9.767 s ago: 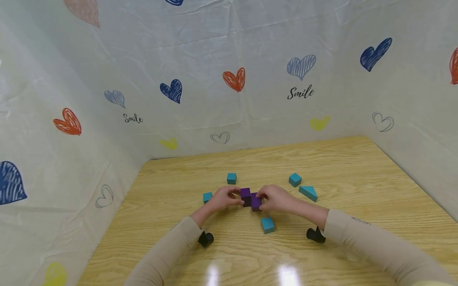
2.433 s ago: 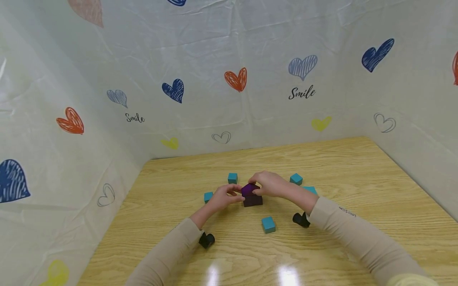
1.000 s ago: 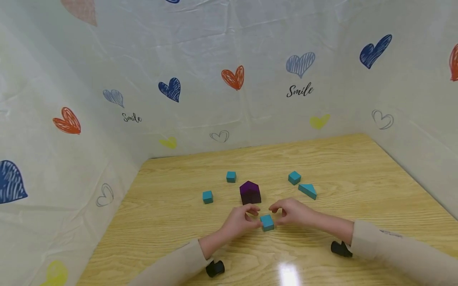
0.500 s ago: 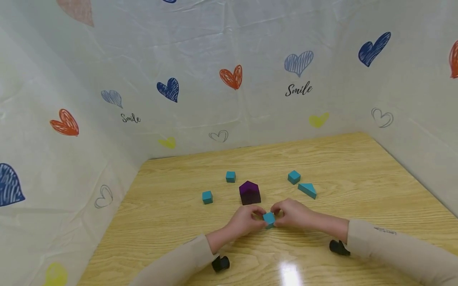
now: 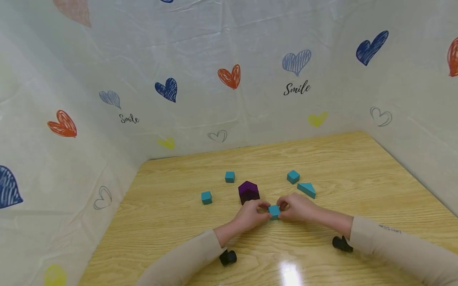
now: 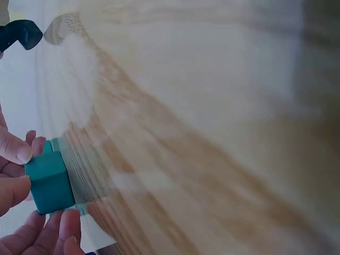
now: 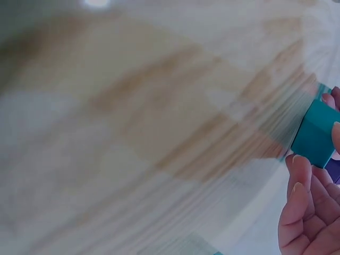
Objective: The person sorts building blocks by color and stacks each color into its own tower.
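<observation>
Between my two hands is a small teal block (image 5: 274,212), just above or on the table; I cannot tell which. My left hand (image 5: 251,214) holds it from the left with thumb and fingers, and my right hand (image 5: 297,207) holds it from the right. Both wrist views show the teal block (image 6: 51,183) with fingertips against its sides. Right behind the left hand stands a purple house-like stack (image 5: 248,191), its peak up and its lower front partly covered by that hand.
Other teal blocks lie around: a cube (image 5: 230,177) behind the stack, a cube (image 5: 206,197) to its left, a cube (image 5: 293,176) and a triangular block (image 5: 307,190) at right. Hanging sheets wall the wooden table (image 5: 171,238) at its back and sides.
The purple blocks, first side by side, became a stack with a peaked top. Both hands left it, took the near teal block, and have moved it slightly back and right.
</observation>
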The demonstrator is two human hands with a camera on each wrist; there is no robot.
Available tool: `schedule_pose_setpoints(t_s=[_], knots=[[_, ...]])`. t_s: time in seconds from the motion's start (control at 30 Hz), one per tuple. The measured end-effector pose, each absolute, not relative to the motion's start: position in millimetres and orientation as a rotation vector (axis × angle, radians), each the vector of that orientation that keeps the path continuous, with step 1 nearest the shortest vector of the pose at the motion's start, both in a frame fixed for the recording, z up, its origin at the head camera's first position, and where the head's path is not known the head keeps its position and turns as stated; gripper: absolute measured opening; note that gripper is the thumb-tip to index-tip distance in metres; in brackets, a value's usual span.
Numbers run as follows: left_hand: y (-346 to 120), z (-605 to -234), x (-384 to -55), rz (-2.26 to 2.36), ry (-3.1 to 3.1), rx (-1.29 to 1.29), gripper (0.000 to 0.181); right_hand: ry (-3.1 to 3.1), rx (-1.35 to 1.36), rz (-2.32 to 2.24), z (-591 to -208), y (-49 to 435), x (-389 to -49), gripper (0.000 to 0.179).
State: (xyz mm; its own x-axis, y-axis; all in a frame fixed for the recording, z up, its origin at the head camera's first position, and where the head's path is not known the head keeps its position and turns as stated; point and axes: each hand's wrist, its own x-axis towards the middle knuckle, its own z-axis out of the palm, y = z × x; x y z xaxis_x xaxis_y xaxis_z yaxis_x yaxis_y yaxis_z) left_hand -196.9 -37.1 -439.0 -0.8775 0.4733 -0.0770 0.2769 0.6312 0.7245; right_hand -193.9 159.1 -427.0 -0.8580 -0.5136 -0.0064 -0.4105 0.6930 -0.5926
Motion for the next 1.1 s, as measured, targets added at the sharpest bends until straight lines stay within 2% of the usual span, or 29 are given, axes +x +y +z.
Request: schedule_pose_setpoints(t_s=[0.67, 1.1], knots=[[-18.6, -441.8, -202.2, 1.202, 2.622, 0.498, 0.030, 2.682, -0.691, -0.946, -424.8, 170.2, -206.3, 0.026], [-13.4, -446.2, -198.3, 1.449, 2.419, 0.277, 0.033, 2.626, -0.624, -1.053, -428.4, 169.8, -207.4, 0.024]])
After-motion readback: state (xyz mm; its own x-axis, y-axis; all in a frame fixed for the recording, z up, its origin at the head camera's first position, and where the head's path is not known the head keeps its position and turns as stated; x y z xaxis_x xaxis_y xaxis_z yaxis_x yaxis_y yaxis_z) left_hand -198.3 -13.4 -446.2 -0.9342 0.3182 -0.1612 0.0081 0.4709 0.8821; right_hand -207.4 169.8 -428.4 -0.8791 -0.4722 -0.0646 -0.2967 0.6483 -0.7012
